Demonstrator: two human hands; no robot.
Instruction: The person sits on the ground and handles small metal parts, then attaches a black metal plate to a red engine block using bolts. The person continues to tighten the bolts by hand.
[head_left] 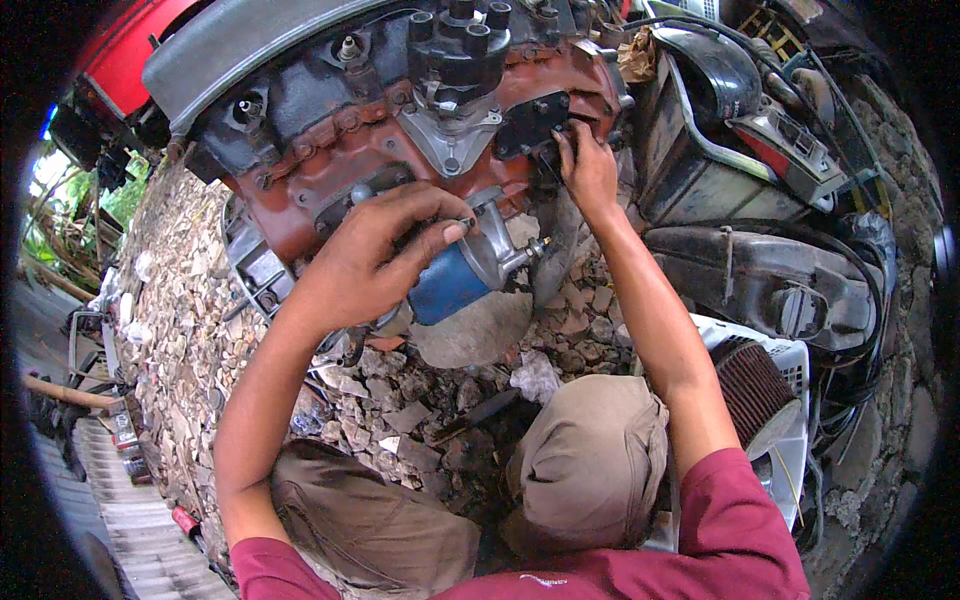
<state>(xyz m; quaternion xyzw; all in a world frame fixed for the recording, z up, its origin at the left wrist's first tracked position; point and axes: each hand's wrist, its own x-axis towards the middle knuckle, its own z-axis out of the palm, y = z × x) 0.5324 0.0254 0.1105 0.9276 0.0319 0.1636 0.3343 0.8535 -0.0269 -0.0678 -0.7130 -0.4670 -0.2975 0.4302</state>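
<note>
A rust-red engine block [290, 205] with a black upper part fills the top of the view. My left hand [385, 250] is in front of it, thumb and forefinger pinched on a small dark metal piece [467, 223] whose kind I cannot make out. Just beyond those fingertips is a blue oil filter [447, 283] under a grey metal housing [492, 240]. Farther right, my right hand [590, 172] has its fingers closed at the lower right edge of a black cover plate [530, 125]. Whatever lies between those fingers is hidden.
Rubble and stones [175, 300] cover the ground around my knees. To the right stand a dark open bin [715, 180], a black moulded part [760, 275] and a white plastic crate [795, 400] holding a round pleated filter [755, 395]. Corrugated sheet [130, 510] lies lower left.
</note>
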